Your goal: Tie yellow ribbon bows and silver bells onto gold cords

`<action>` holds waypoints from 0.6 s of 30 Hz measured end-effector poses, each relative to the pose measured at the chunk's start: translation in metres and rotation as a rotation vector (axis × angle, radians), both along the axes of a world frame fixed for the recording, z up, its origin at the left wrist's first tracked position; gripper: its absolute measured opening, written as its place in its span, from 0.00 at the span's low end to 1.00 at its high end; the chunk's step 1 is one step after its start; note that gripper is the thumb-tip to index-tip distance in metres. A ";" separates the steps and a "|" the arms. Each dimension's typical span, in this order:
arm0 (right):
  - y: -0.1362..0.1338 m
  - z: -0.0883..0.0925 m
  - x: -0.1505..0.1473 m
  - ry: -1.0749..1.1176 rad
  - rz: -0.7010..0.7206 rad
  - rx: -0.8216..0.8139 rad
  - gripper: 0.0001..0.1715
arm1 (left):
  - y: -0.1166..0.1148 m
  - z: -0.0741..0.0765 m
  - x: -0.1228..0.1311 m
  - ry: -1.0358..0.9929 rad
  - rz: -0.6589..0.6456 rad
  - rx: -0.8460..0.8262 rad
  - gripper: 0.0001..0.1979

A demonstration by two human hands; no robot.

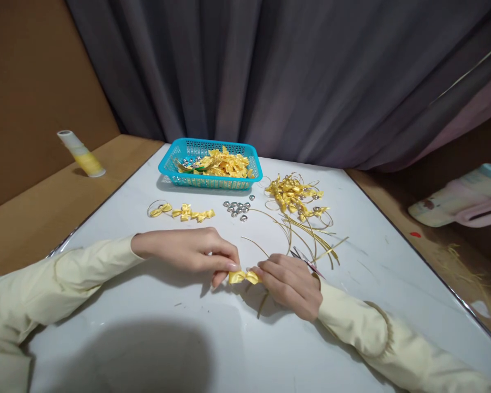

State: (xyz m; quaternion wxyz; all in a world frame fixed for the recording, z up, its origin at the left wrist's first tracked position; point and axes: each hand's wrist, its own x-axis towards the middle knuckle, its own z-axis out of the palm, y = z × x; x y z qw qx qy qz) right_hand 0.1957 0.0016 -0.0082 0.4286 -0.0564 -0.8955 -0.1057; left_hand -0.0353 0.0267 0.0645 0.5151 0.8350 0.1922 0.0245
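My left hand and my right hand meet over the white table, both pinching one small yellow ribbon bow between their fingertips. A thin gold cord runs down from under the right hand. Both arms wear pale yellow sleeves. Just beyond the right hand lie loose gold cords. Further back are small silver beads and a short row of yellow bows.
A turquoise basket with yellow bows and silver beads stands at the table's far middle. A heap of bows tied on gold cords lies right of it. A white and yellow tube lies on the brown ledge at left. Grey curtain behind.
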 end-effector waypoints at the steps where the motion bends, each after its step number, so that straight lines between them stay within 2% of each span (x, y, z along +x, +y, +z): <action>1: 0.001 -0.001 0.000 0.002 -0.011 -0.006 0.16 | 0.000 0.000 0.000 0.015 0.000 0.014 0.12; 4: 0.001 0.000 0.000 0.011 -0.026 -0.011 0.15 | 0.001 0.001 0.000 0.049 -0.004 0.033 0.12; 6: 0.000 0.001 0.000 0.009 -0.024 -0.018 0.15 | 0.000 0.000 0.001 0.064 0.039 0.109 0.14; 9: -0.001 0.004 -0.001 0.000 -0.050 -0.042 0.17 | -0.006 -0.004 0.002 0.049 0.125 0.378 0.14; 12: -0.002 0.004 -0.002 0.028 -0.097 -0.062 0.17 | -0.012 -0.014 0.003 -0.042 0.129 0.730 0.21; 14: -0.001 0.003 -0.002 0.057 -0.114 -0.070 0.17 | -0.015 -0.021 0.004 -0.099 0.118 0.901 0.15; 18: -0.002 0.004 -0.002 0.075 -0.145 -0.105 0.17 | -0.016 -0.032 0.006 -0.242 0.128 1.009 0.10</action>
